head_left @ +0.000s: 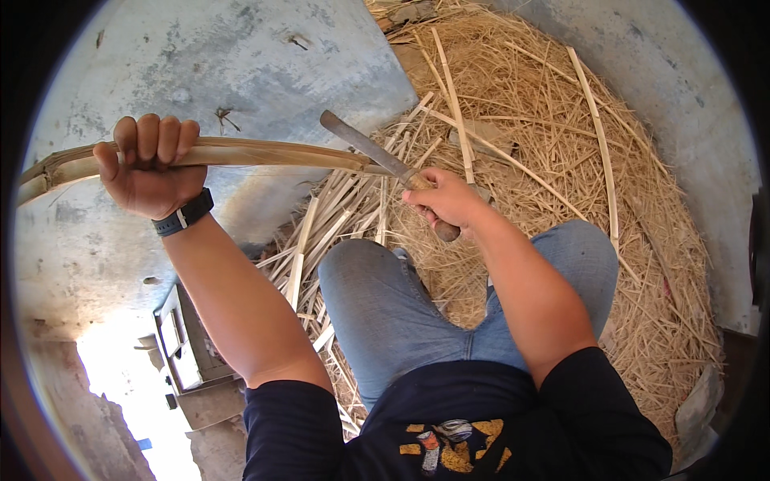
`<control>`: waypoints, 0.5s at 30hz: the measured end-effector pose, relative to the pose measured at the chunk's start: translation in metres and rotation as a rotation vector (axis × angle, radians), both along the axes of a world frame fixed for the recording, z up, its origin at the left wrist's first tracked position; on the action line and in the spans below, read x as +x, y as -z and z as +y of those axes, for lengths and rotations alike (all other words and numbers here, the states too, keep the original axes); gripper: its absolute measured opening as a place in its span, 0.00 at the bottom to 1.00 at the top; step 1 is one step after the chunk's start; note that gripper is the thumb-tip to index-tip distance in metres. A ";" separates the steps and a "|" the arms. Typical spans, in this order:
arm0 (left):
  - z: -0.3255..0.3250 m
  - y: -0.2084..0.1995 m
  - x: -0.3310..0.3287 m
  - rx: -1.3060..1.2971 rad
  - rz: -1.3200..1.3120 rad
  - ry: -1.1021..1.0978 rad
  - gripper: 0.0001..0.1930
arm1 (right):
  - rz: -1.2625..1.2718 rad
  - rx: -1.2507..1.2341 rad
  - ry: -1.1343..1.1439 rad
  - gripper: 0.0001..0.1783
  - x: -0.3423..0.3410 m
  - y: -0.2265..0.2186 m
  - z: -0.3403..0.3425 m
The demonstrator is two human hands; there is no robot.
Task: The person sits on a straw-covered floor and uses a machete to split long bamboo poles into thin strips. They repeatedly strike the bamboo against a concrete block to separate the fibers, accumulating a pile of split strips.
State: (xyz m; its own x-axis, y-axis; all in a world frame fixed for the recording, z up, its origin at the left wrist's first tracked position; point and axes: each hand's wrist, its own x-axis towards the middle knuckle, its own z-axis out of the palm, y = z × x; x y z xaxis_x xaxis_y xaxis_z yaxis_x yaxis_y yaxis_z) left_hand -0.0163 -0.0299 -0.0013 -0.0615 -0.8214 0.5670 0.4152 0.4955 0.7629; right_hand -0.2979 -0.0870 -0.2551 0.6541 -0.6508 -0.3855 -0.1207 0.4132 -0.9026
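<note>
Left hand (154,178) curled around the split bamboo (261,152), which spans upper left to upper centre; right hand (446,199) wrapped round the knife (369,147) handle, blade crossing near the bamboo's end. I'd judge: brace firmly, slice shallow, left fingers clear.

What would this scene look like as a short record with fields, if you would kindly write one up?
left hand: fingers wrapped around the bamboo
right hand: closed on the handle of the knife
knife position: blade slants toward the upper left, crossing the bamboo near its right end; whether it cuts in cannot be told
left wrist: black watch
floor: straw-coloured shavings, with pale strips lying on them
wall: grey-blue and stained
clothing: blue jeans, dark T-shirt
</note>
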 end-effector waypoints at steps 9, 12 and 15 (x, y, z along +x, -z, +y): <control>-0.007 -0.004 -0.014 0.035 -0.026 -0.004 0.22 | -0.008 0.084 -0.013 0.16 0.000 0.000 0.003; -0.004 -0.005 -0.013 0.034 -0.031 0.004 0.21 | -0.115 0.211 -0.030 0.15 -0.001 -0.021 0.012; -0.002 -0.005 -0.013 0.038 -0.041 -0.007 0.21 | -0.097 0.249 -0.027 0.14 -0.003 -0.028 0.015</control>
